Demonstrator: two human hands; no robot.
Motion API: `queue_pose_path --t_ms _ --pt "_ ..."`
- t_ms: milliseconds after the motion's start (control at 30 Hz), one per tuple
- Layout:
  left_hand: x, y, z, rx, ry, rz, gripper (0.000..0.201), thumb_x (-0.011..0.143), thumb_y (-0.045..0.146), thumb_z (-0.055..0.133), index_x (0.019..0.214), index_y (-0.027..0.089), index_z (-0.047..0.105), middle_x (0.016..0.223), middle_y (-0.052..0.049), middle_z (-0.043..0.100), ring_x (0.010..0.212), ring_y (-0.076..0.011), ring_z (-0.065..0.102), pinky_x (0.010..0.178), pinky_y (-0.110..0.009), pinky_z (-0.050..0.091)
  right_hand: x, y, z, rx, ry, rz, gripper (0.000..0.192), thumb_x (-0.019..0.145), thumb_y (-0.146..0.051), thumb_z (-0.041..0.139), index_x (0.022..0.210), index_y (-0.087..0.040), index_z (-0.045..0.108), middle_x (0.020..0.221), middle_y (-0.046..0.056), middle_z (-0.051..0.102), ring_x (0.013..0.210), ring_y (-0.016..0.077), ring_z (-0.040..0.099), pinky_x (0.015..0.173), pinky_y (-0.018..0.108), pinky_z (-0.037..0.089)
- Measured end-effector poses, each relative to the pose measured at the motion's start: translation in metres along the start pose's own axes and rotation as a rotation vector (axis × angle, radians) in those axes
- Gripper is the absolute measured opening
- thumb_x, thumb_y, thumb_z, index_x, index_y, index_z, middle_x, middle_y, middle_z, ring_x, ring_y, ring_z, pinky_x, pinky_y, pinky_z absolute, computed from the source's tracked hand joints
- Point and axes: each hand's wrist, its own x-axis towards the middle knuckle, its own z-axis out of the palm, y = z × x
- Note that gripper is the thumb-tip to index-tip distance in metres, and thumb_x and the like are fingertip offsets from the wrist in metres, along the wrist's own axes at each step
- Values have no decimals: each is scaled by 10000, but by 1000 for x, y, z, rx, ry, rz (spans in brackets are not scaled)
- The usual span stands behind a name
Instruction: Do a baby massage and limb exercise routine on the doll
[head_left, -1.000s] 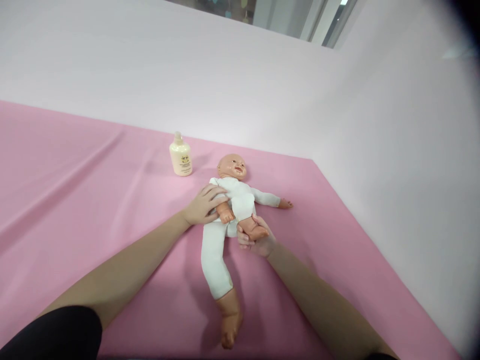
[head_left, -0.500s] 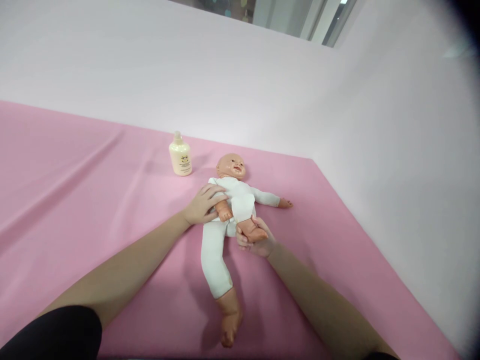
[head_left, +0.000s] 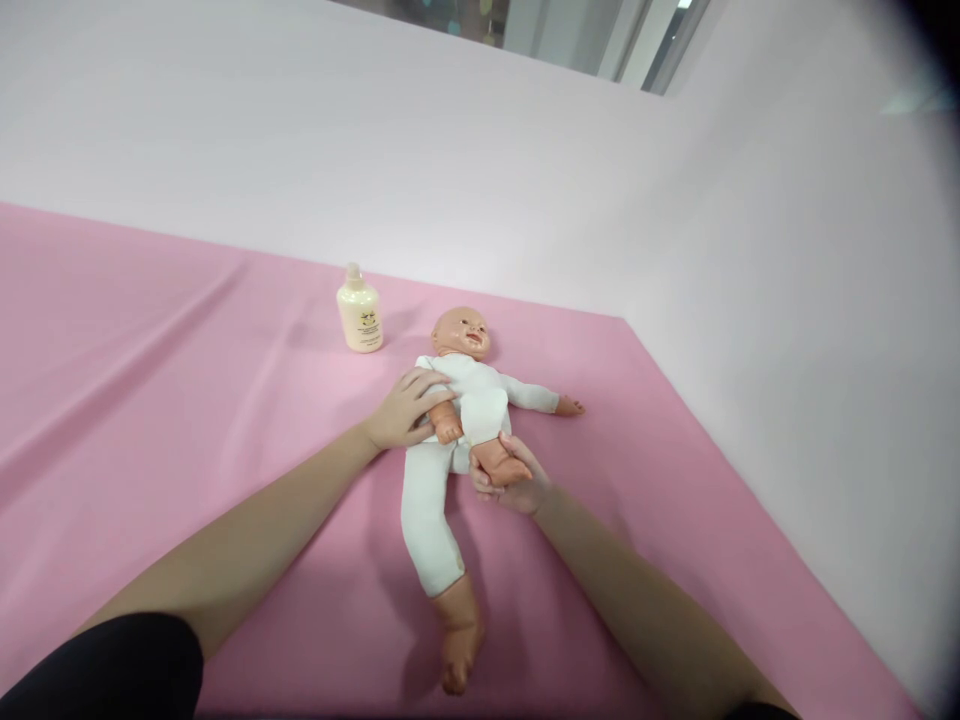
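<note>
A baby doll [head_left: 480,375] with a white cloth body lies on its back on the pink sheet, its head at the far end. My left hand [head_left: 411,410] is closed over the doll's arm on the left, pressing it against the side of the body; the doll's hand [head_left: 448,424] pokes out beneath my fingers. Lower right, my right hand [head_left: 521,490] wraps around the ankle of the doll's bent leg, with its foot [head_left: 501,465] resting over my palm. The knee is folded up toward the belly. The other leg [head_left: 431,520] stretches toward me.
A cream-coloured lotion bottle [head_left: 361,315] stands upright left of the doll's head. The doll's other arm [head_left: 534,394] extends to the right. White walls [head_left: 480,180] border the pink sheet [head_left: 187,400] at the back and right.
Almost nothing differs. Both hands keep their hold on the doll, and the bent leg stays folded; the whole view has shifted only very slightly.
</note>
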Motion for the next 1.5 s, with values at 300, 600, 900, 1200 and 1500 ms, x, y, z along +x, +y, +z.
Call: queue_pose_path --t_ms 300,600,900,1200,1500 --pt "1 1 0 -20 -15 -5 426 796 316 527 1209 219 549 1251 -132 541 1169 -290 456 1007 -492 343 0 -1 1 -16 35 12 502 852 -602 433 857 -122 581 636 -8 543 420 60 380 491 237 381" --pt "-3 -8 12 -311 336 -424 351 848 350 537 1160 191 513 1159 -104 567 1115 -241 509 1021 -452 374 -4 9 -6 -171 -221 22 556 729 -641 543 878 -108 591 689 69 651 559 159 577 518 285 449" --pt "-16 -53 30 -703 768 -858 421 890 413 460 1301 358 386 1387 2 471 1300 -202 435 1028 -376 425 -4 0 4 -318 -657 420 569 653 -498 748 1013 -80 607 893 144 693 888 251 664 794 348 501" --pt "-14 -54 26 -860 955 -1015 528 899 479 389 1383 289 297 1445 -44 434 1317 -233 443 991 -376 483 11 -21 25 -514 -857 663 361 607 -291 825 860 -148 612 839 70 670 932 221 654 774 316 512" --pt "-11 -36 25 -689 683 -827 414 854 435 519 1233 286 447 1343 -56 504 1274 -211 464 1036 -374 421 -4 6 -2 -129 -508 192 567 600 -573 717 883 -100 584 725 94 670 670 204 629 647 336 476"
